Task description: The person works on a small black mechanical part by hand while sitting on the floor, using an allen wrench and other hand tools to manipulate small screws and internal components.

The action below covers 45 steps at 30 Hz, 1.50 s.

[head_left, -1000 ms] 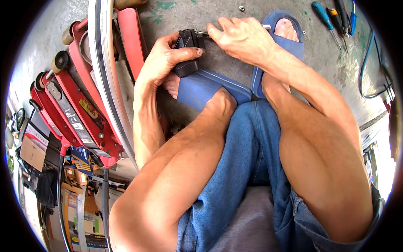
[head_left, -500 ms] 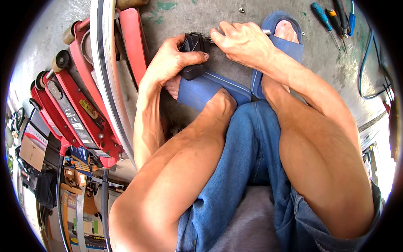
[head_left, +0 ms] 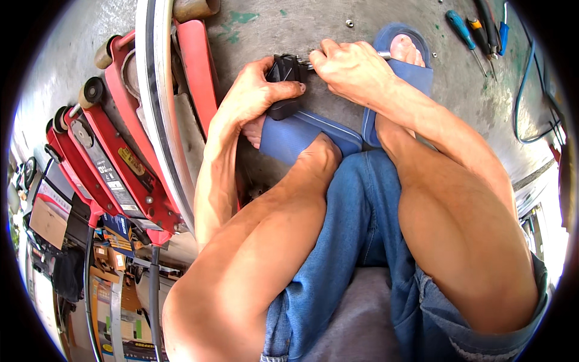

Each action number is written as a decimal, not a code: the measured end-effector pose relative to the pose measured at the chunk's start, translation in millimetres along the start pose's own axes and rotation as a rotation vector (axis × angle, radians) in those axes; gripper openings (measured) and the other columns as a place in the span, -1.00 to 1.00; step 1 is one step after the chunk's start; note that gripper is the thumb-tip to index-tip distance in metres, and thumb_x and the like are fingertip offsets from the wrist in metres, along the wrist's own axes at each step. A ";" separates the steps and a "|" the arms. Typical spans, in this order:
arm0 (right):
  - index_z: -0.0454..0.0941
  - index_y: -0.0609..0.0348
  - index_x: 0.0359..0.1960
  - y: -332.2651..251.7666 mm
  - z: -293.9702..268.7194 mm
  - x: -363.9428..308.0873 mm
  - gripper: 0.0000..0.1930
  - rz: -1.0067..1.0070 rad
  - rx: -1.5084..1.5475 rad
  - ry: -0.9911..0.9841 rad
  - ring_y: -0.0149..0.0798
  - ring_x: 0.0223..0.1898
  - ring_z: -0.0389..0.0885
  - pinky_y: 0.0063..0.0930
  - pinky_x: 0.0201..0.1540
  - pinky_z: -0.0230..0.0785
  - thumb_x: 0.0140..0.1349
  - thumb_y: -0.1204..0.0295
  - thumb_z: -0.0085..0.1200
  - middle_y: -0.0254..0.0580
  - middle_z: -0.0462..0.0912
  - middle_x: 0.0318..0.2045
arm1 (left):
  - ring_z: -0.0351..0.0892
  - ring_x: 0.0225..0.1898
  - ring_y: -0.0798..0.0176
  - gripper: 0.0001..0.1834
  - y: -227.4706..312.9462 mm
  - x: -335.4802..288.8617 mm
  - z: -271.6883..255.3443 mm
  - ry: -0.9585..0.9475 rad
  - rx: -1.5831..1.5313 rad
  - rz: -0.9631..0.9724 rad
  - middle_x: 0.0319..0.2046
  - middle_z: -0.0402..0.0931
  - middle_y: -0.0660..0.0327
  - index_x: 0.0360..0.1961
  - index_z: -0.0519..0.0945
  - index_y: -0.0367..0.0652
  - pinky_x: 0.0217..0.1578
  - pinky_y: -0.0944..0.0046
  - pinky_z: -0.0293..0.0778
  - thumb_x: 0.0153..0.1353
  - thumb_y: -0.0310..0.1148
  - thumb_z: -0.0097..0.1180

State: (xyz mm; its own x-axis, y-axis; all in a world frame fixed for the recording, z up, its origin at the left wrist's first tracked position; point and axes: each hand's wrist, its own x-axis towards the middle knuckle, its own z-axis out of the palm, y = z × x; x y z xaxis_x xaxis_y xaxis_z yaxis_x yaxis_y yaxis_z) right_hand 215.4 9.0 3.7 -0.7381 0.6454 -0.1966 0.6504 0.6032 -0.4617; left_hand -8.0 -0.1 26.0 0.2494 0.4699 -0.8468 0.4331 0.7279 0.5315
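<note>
My left hand [head_left: 256, 93] is closed round a black block-shaped plastic part [head_left: 286, 75], its thumb across the near face. The part is held just above my left foot in a blue slide sandal [head_left: 295, 137]. From its right side a short metal piece [head_left: 306, 63] runs under the fingers of my right hand [head_left: 356, 69]. That hand is closed round a slim silver metal tool [head_left: 384, 55], whose end sticks out beyond the hand toward my right foot. My fingers hide most of the tool, so its kind and how it meets the black part cannot be made out.
Red floor jacks [head_left: 117, 154] stand at the left, behind a curved tyre-like rim [head_left: 158, 102]. A small nut [head_left: 349, 23] lies on the concrete floor. At the far right are a blue screwdriver [head_left: 461, 30], other hand tools and a blue cable [head_left: 523, 114].
The whole view has shifted slightly, so most things sit a little lower in the picture. Both hands keep the same hold, and the tool stays against the black part.
</note>
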 end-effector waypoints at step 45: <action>0.62 0.07 0.14 49.4 -29.8 28.3 -0.66 0.058 0.489 -0.257 0.21 -0.23 0.73 0.05 -0.18 0.57 0.35 0.46 0.05 0.11 0.74 -0.28 | 0.67 -0.33 0.09 -0.48 -9.0 3.4 6.1 0.072 0.100 -0.025 -0.41 0.65 -0.05 -0.22 0.61 -0.38 -0.21 0.08 0.54 -0.10 -0.16 0.40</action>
State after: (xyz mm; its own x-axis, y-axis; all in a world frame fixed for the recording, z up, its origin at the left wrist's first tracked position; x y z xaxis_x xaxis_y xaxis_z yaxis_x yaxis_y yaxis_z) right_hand 232.0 71.0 1.0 -0.7631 0.4993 -0.4103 0.5779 0.2429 -0.7792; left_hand -5.7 -8.1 18.2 0.1760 0.4893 -0.8542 0.5232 0.6885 0.5022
